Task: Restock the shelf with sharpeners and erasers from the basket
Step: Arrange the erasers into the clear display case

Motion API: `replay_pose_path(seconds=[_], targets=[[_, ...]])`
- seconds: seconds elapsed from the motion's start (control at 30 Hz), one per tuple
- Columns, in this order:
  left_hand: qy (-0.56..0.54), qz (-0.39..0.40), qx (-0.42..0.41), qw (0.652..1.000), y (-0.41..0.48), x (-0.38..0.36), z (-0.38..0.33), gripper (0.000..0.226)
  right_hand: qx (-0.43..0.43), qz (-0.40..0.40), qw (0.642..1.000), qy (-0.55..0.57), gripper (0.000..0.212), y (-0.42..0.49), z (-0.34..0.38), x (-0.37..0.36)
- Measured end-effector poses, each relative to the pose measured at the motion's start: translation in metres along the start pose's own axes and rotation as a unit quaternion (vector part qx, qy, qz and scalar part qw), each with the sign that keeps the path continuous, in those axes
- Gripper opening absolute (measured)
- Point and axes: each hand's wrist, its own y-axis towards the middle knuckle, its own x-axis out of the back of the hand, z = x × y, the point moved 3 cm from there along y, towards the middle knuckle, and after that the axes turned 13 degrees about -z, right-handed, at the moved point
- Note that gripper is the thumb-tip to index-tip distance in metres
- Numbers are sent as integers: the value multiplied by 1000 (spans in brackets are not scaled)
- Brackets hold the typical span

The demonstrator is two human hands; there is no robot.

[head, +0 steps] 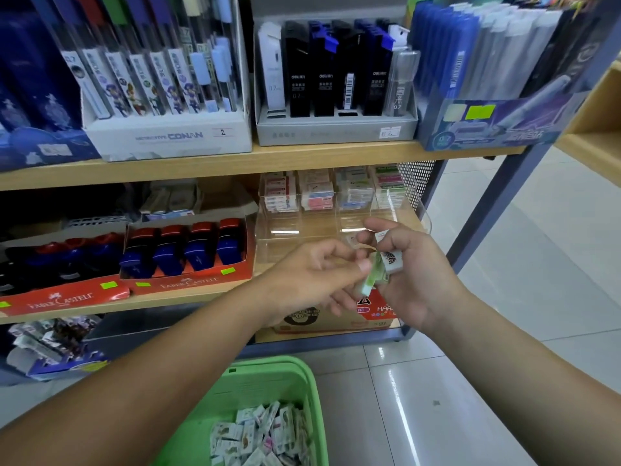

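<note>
both hands meet in front of the middle shelf, just before a clear acrylic organiser [302, 230]. the left hand [312, 277] pinches a green-wrapped eraser [369, 280] between thumb and fingers, the eraser tilted on its end. the right hand [416, 277] is curled round a few white erasers [391, 260] in printed sleeves, touching the green one; how many it holds i cannot tell. the organiser's front compartments show only bare plastic, while rows of stacked erasers [316, 193] fill its back, under the shelf above.

the green basket [295, 375] sits on the floor below the arms, with a heap of loose erasers [262, 438] in pale wrappers in its bottom.

the shelving is light wooden boards [235, 159] on a grey-blue metal frame [487, 213], with a perforated panel at the end. left of the organiser, on the same board, stand two red display trays [188, 284] holding blue, black and red sharpeners [181, 250]. the upper board carries boxes of pencil leads – a white box [168, 136] of clear tubes, a grey tray [336, 129] of black and blue cases, and a blue carton [487, 122] at the right end. on the lowest level a cardboard box [316, 322] shows behind the hands.

the floor [521, 331] is glossy pale tile with a streak of reflected light, and the corner of another wooden unit [598, 129] shows at the right edge.
</note>
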Motion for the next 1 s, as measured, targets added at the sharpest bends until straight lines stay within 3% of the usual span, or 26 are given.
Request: replay_pose_path(seconds=[0.13, 0.27, 0.47, 0.63, 0.73, 0.87, 1.0], targets=[[5, -75, -22, 997, 3, 8, -1, 34, 34, -27, 999, 5, 39, 3, -1, -6], [158, -157, -88, 971, 18, 40, -1, 23, 56, -67, 996, -12, 38, 5, 3, 1], [307, -131, -93, 938, 33, 45, 5, 16, 35, -80, 995, -57, 30, 6, 0, 13], [395, -131, -135, 899, 35, 55, -14, 16, -25, -25, 999, -31, 32, 11, 0, 15], [447, -116, -153, 874, 37, 50, -14, 14, -21, -22, 999, -29, 32, 14, -1, 17], [411, -153, -159, 885, 40, 39, 1, 7, 0, -12, 999, -50, 40, 14, -1, 17], [525, -113, -138, 832, 40, 34, -3, 12, 35, -28, 996, -80, 37, 11, -1, 18]])
